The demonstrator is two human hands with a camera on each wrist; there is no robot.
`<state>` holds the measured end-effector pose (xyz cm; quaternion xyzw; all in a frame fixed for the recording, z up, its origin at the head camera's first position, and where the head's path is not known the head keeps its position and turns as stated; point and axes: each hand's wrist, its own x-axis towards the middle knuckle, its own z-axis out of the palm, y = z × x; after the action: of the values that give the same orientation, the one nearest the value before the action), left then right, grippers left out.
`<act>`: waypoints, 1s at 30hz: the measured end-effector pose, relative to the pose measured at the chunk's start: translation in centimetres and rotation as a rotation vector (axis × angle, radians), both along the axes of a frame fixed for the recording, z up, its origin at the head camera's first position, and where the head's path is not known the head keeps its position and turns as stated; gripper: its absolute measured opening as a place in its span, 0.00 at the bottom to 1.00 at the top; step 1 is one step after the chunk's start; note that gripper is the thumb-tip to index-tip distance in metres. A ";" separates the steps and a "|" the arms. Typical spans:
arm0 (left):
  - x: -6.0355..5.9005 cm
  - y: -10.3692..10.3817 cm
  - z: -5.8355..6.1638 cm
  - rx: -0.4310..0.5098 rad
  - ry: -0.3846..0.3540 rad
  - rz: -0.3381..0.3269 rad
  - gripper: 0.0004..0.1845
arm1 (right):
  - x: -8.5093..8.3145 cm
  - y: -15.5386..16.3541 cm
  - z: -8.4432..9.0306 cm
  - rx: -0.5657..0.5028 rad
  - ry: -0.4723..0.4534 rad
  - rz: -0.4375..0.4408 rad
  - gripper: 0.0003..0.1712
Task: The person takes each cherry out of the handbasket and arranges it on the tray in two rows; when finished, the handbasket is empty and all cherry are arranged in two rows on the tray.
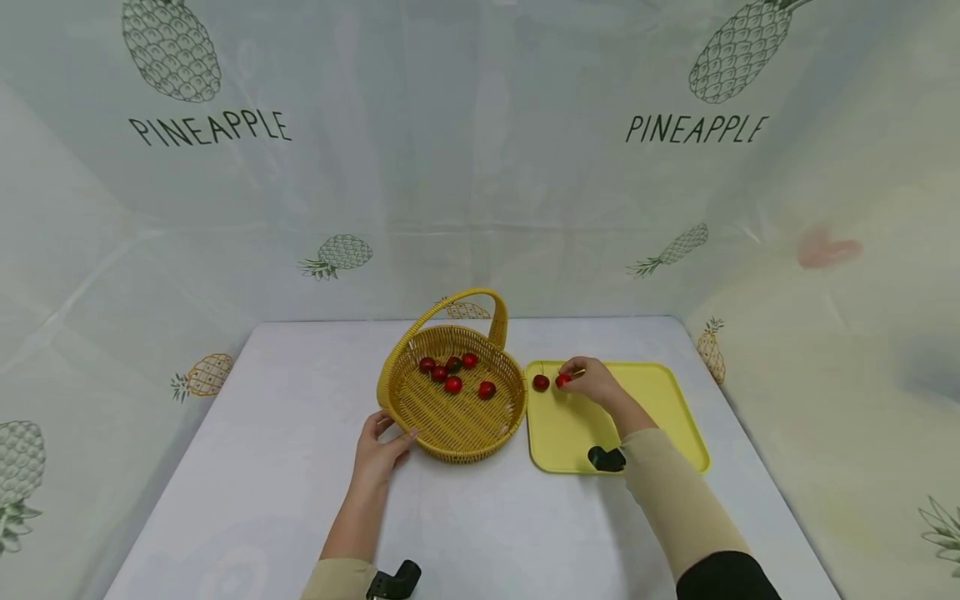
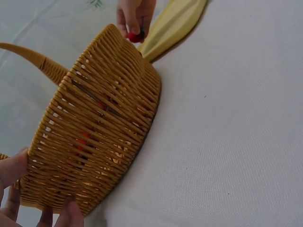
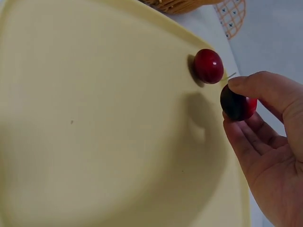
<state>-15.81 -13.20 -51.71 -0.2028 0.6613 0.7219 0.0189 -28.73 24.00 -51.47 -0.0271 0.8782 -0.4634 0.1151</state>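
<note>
My right hand [image 1: 596, 382] pinches a red cherry [image 1: 562, 380] between thumb and fingers, above the yellow tray [image 1: 637, 425]. In the right wrist view this cherry [image 3: 234, 104] is dark on one side and red on the other. Another cherry [image 3: 208, 66] with a thin stem lies on the tray near its edge. My left hand [image 1: 378, 450] holds the near left side of the yellow woven basket [image 1: 457, 433], its thumb and fingertips spread against the wicker. Several cherries lie in the basket, one of them [image 1: 487, 390] apart from the others.
The basket's arched handle [image 1: 498, 321] rises over its far side. Basket and tray stand side by side on a white-covered table [image 1: 300, 400]. Behind hangs a pale curtain [image 1: 480, 167] printed with pineapples.
</note>
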 end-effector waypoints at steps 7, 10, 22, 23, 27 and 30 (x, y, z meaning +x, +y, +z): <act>0.0 0.0 0.0 0.001 0.003 -0.006 0.35 | -0.2 -0.2 -0.7 0.019 0.017 -0.037 0.16; 0.0 -0.1 -0.1 0.008 0.005 -0.006 0.35 | -0.3 -0.4 -0.9 0.029 0.028 -0.050 0.16; 0.0 -0.1 -0.1 0.014 0.001 -0.007 0.33 | -1.1 -0.5 -2.1 0.047 0.032 -0.061 0.17; 0.0 -0.1 -0.1 0.016 0.000 -0.007 0.33 | -1.1 -0.5 -2.2 0.049 0.030 -0.065 0.16; -0.1 -0.1 -0.2 0.015 0.003 -0.003 0.33 | -1.1 -0.7 -2.2 0.061 0.020 -0.078 0.16; -0.1 -0.1 -0.3 0.011 0.007 -0.003 0.33 | -1.1 -0.7 -2.2 0.051 0.015 -0.078 0.16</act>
<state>-15.91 -13.34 -52.00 -0.1990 0.6578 0.7262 0.0188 -29.80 23.31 -53.69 0.0067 0.8910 -0.4447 0.0912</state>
